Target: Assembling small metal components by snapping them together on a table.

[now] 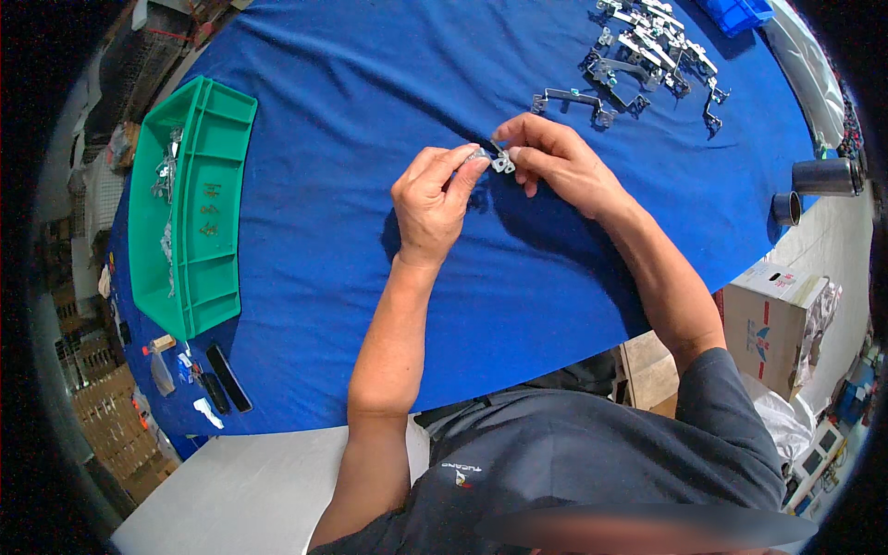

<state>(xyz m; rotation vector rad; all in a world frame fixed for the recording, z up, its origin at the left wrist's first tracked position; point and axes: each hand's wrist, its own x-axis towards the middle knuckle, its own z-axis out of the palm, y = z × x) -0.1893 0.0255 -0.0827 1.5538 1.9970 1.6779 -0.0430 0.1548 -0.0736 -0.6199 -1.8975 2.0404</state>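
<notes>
Over the middle of the blue cloth, my left hand (431, 201) and my right hand (566, 168) meet fingertip to fingertip. Between them is a small silvery metal bracket (502, 165) with holes in it. The thumb and forefinger of my left hand pinch its left end, where a bit of bright metal shows. My right thumb and fingers grip it from the other side, covering much of it. Whether it is one piece or two joined pieces I cannot tell. Beyond my right hand lies a dark metal bracket (573, 97), apart from the others.
A pile of metal brackets (652, 42) lies at the far right, near a blue bin (735, 14). At the left stands a green divided tray (188, 314) with small metal parts. A black phone-like slab (228, 377) lies near left; dark cups (826, 177) stand at the right edge.
</notes>
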